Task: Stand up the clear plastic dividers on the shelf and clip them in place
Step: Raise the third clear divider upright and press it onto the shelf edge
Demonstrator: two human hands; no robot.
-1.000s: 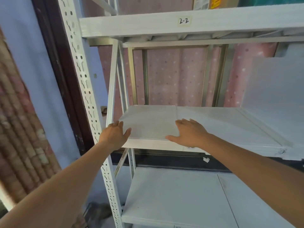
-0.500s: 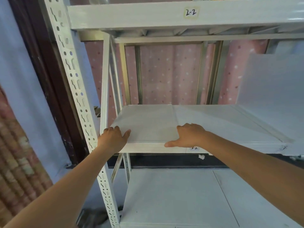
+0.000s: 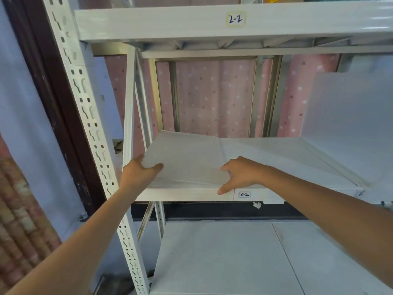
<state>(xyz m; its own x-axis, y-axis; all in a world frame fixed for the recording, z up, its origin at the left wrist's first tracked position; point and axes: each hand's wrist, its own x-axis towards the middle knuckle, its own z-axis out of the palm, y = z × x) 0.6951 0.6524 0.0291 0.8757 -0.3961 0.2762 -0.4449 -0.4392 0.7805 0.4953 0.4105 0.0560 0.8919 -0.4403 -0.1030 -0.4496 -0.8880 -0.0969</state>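
Starting at the far left, the perforated white upright (image 3: 85,107) frames the bay, and just inside it the left hand (image 3: 139,174) pinches the near-left corner of the clear plastic divider (image 3: 187,160): thumb on top of the sheet, the other fingers tucked out of sight beneath. That grip makes sense for levering the panel up, and the left edge already sits lifted off the shelf (image 3: 287,150) while the right edge looks to lie along the board (a faint vertical seam runs there). The divider is therefore tilted, not yet upright, and no clip can be made out on it.

Moving right, the right hand (image 3: 239,175) curls over the divider's near-right corner, fingers bent on the sheet and thumb pointing down against the shelf's front rail, close to the handwritten label (image 3: 244,194) reading 3-2. It probably anchors that side as a hinge, so the sheet pivots rather than slides.

Further right, 1 white panel (image 3: 350,116) already stands upright on the same shelf, likely showing the intended posture. Above, the upper beam carries a 2-2 tag (image 3: 235,18).
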